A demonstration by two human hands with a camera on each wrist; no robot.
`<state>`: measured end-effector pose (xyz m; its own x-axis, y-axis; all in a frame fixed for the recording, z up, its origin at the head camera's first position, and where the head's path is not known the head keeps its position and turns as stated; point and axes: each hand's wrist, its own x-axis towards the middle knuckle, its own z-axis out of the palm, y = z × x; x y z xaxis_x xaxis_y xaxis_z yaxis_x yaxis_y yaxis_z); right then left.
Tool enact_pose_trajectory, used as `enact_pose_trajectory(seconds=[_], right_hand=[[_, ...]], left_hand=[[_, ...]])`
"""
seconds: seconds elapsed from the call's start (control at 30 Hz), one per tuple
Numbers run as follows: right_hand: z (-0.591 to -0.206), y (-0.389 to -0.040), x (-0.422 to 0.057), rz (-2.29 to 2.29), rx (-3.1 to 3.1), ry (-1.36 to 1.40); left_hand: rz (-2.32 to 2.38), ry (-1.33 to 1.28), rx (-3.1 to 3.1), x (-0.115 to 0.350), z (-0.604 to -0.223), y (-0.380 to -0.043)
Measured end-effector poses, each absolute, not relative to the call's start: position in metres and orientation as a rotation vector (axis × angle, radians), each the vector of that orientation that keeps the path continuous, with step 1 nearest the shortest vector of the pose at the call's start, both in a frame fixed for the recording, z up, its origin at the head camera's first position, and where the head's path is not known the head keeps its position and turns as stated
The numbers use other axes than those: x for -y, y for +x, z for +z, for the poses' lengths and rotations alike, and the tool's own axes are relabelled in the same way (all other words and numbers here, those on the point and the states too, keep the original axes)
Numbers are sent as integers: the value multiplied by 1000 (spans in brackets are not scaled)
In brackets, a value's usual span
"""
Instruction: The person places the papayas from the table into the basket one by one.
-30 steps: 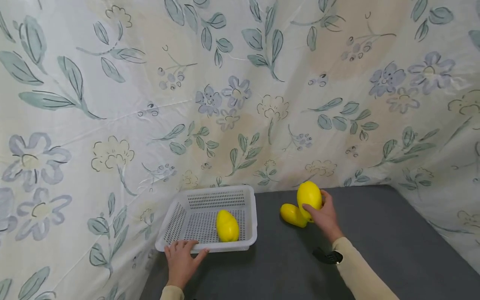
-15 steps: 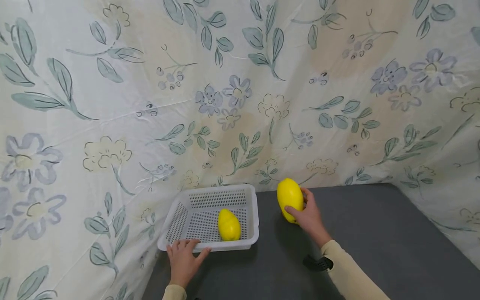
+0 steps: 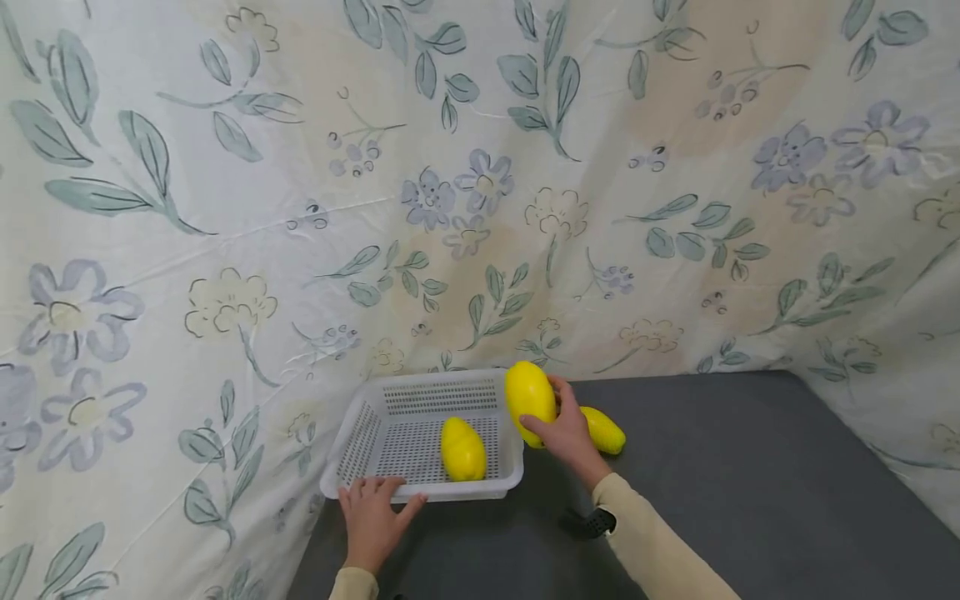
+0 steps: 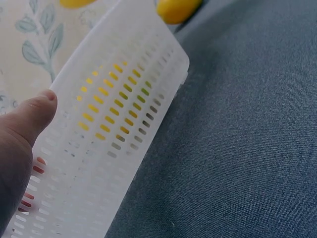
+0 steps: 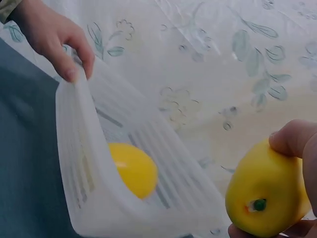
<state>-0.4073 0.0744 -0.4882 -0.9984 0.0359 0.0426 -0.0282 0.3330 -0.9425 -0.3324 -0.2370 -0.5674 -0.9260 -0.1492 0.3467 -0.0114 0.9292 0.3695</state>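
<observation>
A white perforated plastic basket [image 3: 423,492] stands on the dark table, with a yellow mango-like fruit [image 3: 463,450] lying inside toward its right. My left hand [image 3: 372,521] grips the near left rim; its thumb [image 4: 34,111] is outside, and its fingertips show through the holes from within. In my right hand [image 3: 567,433] a second smooth yellow mango-like fruit [image 3: 529,400] is held between thumb and fingers at the basket's right edge. Its end with a small green stem spot faces the right wrist camera. Another yellow fruit [image 3: 604,432] lies on the table behind the right hand, partly hidden.
A floral cloth [image 3: 555,250] hangs along the back and left of the dark table [image 3: 720,475]. The basket's right wall [image 3: 513,425] rises between the held fruit and the fruit inside. A black watch [image 3: 592,522] sits on the right wrist.
My right hand has carried its fruit leftward, from over the fruit on the table to the basket's right edge. That table fruit shows again behind the hand. The left hand stays on the rim.
</observation>
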Motion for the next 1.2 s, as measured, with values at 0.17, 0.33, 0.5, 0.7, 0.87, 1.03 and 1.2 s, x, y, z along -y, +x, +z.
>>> enact_pose_trajectory(seconds=[0.17,0.33,0.5,0.7,0.87,1.03,1.2], right_hand=[[-492,-410,-50,1729,2614,51],[-497,-408,-31,1659,2689,108],[-501,-403,-18,1466,2721,263],[-505,-397,-9,1302,2721,409],[-508,-394,-3,1147,2737,438],[-514,-391,4,898,2756,501],[-518,-388,10,726,2761,556]], left_hand=[[-504,112,2713,235,-566,-332],[-506,115,2717,234,-564,-331],[-500,109,2715,234,-563,-329],[-490,106,2710,234,-564,-328],[-500,100,2706,234,-564,-329],[-503,109,2706,235,-564,-329],[-499,124,2704,235,-562,-328]])
